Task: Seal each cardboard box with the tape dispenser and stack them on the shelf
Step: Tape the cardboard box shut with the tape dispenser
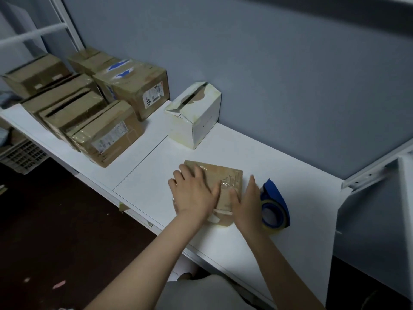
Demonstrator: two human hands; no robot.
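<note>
Both forearms are reaching forward from the lower edge of the view, converging on a small, flat cardboard box (229,175) that is lying on the white desk (152,175), near its front edge. The left hand (193,193) is lying palm down on the left part of the box's top, fingers straight and spread, pointing away from the person, with the thumb angling across toward the taped middle. The right hand (247,202) is standing against the box's right side, fingers straight and together, thumb resting on the top close to the left thumb. Neither hand is curling round anything; both are flat and pressing, one on either side of the glossy strip of clear tape.

The blue tape dispenser (276,204) is lying on the desk just to the right of the right hand, apart from the box. Behind the box, against the grey wall (268,74), a white box (194,115) with a torn top is standing. Farther left on the desk, a cluster of brown boxes (89,104) is sitting packed together, several carrying labels.
</note>
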